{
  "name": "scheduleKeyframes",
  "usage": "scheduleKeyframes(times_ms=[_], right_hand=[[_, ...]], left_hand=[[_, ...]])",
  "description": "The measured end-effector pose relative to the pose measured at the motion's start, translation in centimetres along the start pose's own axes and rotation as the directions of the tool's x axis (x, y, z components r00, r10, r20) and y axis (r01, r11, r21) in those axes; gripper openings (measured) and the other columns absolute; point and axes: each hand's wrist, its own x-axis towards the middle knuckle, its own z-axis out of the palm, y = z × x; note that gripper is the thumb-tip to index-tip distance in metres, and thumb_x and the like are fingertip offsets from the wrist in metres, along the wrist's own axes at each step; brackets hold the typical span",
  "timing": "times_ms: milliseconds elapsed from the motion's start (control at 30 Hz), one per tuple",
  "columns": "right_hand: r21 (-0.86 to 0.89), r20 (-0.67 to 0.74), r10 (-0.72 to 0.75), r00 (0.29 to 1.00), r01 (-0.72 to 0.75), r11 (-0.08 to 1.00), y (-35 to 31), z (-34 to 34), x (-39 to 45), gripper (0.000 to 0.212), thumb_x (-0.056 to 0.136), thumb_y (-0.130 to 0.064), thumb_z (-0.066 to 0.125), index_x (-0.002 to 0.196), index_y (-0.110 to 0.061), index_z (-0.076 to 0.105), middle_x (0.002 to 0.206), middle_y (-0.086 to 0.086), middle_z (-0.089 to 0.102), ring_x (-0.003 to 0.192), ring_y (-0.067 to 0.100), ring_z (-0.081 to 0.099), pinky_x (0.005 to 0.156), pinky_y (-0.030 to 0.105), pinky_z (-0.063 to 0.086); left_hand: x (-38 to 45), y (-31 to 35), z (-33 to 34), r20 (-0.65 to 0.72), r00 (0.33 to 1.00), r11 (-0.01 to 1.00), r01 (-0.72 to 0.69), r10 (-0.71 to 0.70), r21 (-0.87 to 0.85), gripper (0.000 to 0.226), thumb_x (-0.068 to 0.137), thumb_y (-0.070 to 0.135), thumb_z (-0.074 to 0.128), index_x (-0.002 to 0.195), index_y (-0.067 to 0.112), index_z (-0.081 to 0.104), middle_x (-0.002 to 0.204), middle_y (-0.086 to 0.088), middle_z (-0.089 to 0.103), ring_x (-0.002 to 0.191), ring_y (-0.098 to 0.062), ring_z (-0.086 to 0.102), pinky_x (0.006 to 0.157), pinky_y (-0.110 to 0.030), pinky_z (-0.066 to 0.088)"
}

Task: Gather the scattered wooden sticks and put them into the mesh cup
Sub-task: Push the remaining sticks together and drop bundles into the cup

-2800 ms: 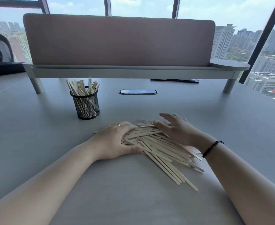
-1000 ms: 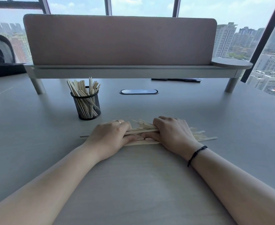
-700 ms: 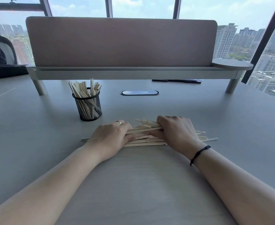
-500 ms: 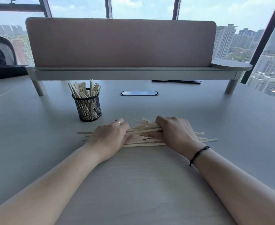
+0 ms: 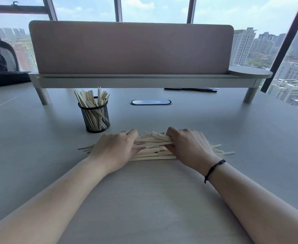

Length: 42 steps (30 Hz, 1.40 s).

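A bundle of pale wooden sticks [image 5: 153, 148] lies sideways on the grey table [image 5: 144, 199], its ends sticking out past both hands. My left hand [image 5: 114, 150] grips the left part of the bundle with fingers curled over it. My right hand [image 5: 188, 145] grips the right part, its fingers wrapped round the upper sticks. Behind and to the left of my left hand stands the black mesh cup [image 5: 95, 118], upright and holding several sticks.
A raised grey shelf [image 5: 144, 80] with a pink-brown screen [image 5: 130, 48] spans the back of the table on two legs. An oval cable port [image 5: 151, 102] sits behind the sticks. A dark pen [image 5: 190, 89] lies under the shelf. A black bag [image 5: 5, 78] rests far left.
The spread-out diagonal pile has been drawn together into one sideways bundle. Both hands went from lying flat on the sticks to curling round them, and the bundle shifted slightly left.
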Motion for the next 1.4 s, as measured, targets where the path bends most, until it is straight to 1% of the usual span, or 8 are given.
scheduleKeyframes(times_ms=[367,533,667,767,1033,1133,1300,1400], right_hand=[[-0.115,-0.047,-0.051,0.998,0.046,0.992,-2.3,-0.4,0.2,0.018,0.095,-0.031,0.052,0.090,-0.019,0.039,0.074,0.002,0.060,0.061,0.036,0.044,0.050,0.034,0.024],[-0.119,-0.082,-0.058,0.995,0.048,0.992,-2.8,-0.4,0.4,0.014,0.094,-0.029,0.052,0.101,-0.020,0.045,0.073,0.003,0.063,0.058,0.037,0.045,0.048,0.034,0.025],[-0.090,-0.082,-0.031,0.996,0.024,0.996,-2.6,-0.6,0.5,0.027,0.090,-0.028,0.054,0.115,-0.022,0.044,0.078,0.003,0.068,0.066,0.038,0.059,0.053,0.035,0.033],[-0.072,-0.082,-0.020,0.996,0.015,0.997,-2.2,-1.1,0.7,0.035,0.089,-0.029,0.054,0.121,-0.022,0.044,0.080,0.003,0.069,0.071,0.038,0.062,0.055,0.035,0.036],[-0.048,-0.116,0.128,0.985,-0.135,0.990,-0.9,-2.3,0.6,0.010,0.091,-0.026,0.049,0.093,-0.017,0.053,0.066,0.003,0.057,0.061,0.038,0.052,0.053,0.035,0.037],[0.050,-0.111,0.245,0.963,-0.241,0.969,-0.5,-2.9,1.0,0.023,0.095,-0.029,0.049,0.078,-0.013,0.049,0.063,0.005,0.052,0.060,0.038,0.048,0.052,0.035,0.038],[0.556,-0.176,0.356,0.918,-0.205,0.806,-1.9,-5.0,2.5,0.047,0.097,-0.042,0.054,0.067,-0.006,0.055,0.058,0.002,0.063,0.053,0.023,0.054,0.050,0.032,0.043],[0.864,-0.092,0.435,0.896,-0.145,0.483,-4.0,-6.7,3.2,0.048,0.098,-0.038,0.058,0.058,-0.013,0.050,0.039,-0.010,0.047,0.034,0.009,0.037,0.041,0.023,0.031]], left_hand=[[0.5,0.6,-0.4,-0.095,0.995,0.997,-0.013,0.020,0.072,0.044,0.080,0.058,0.065,0.066,0.016,0.059,0.051,-0.001,0.057,0.040,-0.028,0.058,0.043,-0.024,0.028],[0.3,0.8,-1.0,-0.064,0.998,0.995,0.032,-0.026,0.094,0.046,0.085,0.065,0.059,0.083,0.020,0.065,0.056,-0.002,0.064,0.048,-0.029,0.064,0.045,-0.025,0.030],[0.7,1.7,-1.5,0.065,0.994,0.989,0.077,-0.086,0.128,0.045,0.095,0.064,0.042,0.116,0.028,0.059,0.086,-0.005,0.075,0.080,-0.030,0.073,0.056,-0.031,0.038],[1.1,1.8,-2.1,0.117,0.987,0.987,0.099,-0.113,0.126,0.046,0.097,0.064,0.037,0.119,0.028,0.054,0.091,-0.004,0.076,0.084,-0.030,0.073,0.057,-0.030,0.038],[0.7,-0.4,-3.2,0.014,0.982,0.980,0.187,-0.189,0.070,0.039,0.100,0.048,0.052,0.079,0.019,0.037,0.064,-0.008,0.064,0.057,-0.034,0.063,0.048,-0.030,0.041],[0.7,-1.3,-4.2,-0.041,0.946,0.944,0.315,-0.320,-0.093,0.042,0.099,0.051,0.050,0.076,0.018,0.040,0.061,-0.004,0.057,0.058,-0.034,0.057,0.051,-0.034,0.041],[2.1,-0.3,-6.9,-0.120,0.822,0.664,0.353,-0.556,-0.659,0.053,0.098,0.045,0.056,0.060,0.018,0.032,0.050,0.003,0.034,0.047,-0.021,0.032,0.048,-0.032,0.027],[3.2,1.4,-8.3,0.122,0.761,0.060,0.206,-0.637,-0.977,0.055,0.100,0.040,0.058,0.062,0.023,0.022,0.051,0.003,0.020,0.045,-0.018,0.014,0.044,-0.020,0.019]])
